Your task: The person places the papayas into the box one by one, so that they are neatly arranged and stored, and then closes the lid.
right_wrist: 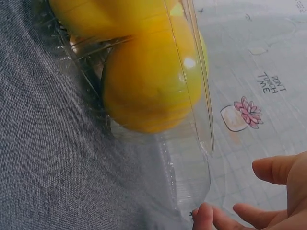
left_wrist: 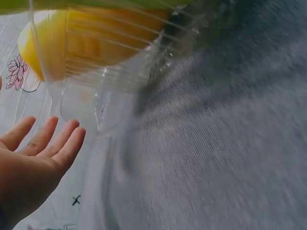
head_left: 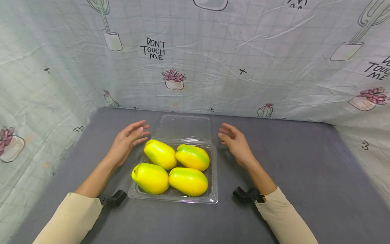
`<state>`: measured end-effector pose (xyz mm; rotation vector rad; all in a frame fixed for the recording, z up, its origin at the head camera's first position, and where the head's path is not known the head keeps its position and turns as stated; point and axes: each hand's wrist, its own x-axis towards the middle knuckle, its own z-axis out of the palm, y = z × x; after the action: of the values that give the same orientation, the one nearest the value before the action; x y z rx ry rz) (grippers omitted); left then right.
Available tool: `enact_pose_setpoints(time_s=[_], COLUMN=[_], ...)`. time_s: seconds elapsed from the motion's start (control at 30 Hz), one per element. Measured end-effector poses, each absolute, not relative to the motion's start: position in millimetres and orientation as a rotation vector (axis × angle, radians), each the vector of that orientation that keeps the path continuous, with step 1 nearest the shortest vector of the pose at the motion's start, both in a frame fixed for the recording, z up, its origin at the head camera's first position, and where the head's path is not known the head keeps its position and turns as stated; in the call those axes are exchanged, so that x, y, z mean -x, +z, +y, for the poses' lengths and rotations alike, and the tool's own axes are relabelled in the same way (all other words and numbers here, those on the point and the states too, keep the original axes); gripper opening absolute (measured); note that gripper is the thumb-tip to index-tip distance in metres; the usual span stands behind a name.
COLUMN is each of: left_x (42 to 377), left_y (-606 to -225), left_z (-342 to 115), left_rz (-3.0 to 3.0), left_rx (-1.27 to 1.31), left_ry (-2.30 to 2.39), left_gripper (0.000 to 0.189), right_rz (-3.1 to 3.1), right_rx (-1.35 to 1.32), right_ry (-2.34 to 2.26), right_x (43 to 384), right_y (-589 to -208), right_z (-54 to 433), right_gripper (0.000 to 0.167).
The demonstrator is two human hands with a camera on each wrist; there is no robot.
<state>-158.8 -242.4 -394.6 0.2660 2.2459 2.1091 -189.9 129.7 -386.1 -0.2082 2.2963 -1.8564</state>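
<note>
A clear plastic clamshell box (head_left: pixel 173 199) lies on the grey table, its transparent lid (head_left: pixel 184 127) folded back toward the far wall. Several yellow-green papayas (head_left: pixel 188 182) fill its base in two rows. My left hand (head_left: pixel 125 142) hovers left of the lid and the back-left papaya (head_left: pixel 160 154), fingers spread and holding nothing. On the other side, my right hand (head_left: pixel 237 143) is held off the lid's right edge, fingers loosely bent with nothing in them. In the right wrist view its fingertips (right_wrist: pixel 203 213) overlap the lid's corner.
A grey cloth (head_left: pixel 289 176) covers the table. Behind it and at the sides hangs a pale curtain (head_left: pixel 207 61) printed with cacti and writing. Black wrist bands (head_left: pixel 114 198) sit at both sleeve cuffs.
</note>
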Motion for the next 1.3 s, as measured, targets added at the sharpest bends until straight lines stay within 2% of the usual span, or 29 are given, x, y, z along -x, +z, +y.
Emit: enact_pose_setpoints(time_s=[0.6, 0.83, 1.1, 1.3], left_x=[165, 165, 165, 165], left_y=[-388, -387, -388, -388], left_z=[-232, -231, -230, -229], left_rz=[1.986, 1.978, 1.978, 2.003], left_rx=[-0.220, -0.205, -0.193, -0.208], left_ry=[2.239, 2.232, 2.256, 2.266], left_gripper=[0.058, 0.054, 0.060, 0.057], right_rz=[2.252, 2.227, 2.204, 2.198], right_rx=[0.229, 0.224, 0.249, 0.253], right_ry=[-1.912, -1.915, -1.937, -1.940], right_x=[187, 184, 184, 183], right_y=[-388, -385, -385, -382], right_z=[123, 120, 120, 121], right_gripper=[0.055, 0.053, 0.052, 0.052])
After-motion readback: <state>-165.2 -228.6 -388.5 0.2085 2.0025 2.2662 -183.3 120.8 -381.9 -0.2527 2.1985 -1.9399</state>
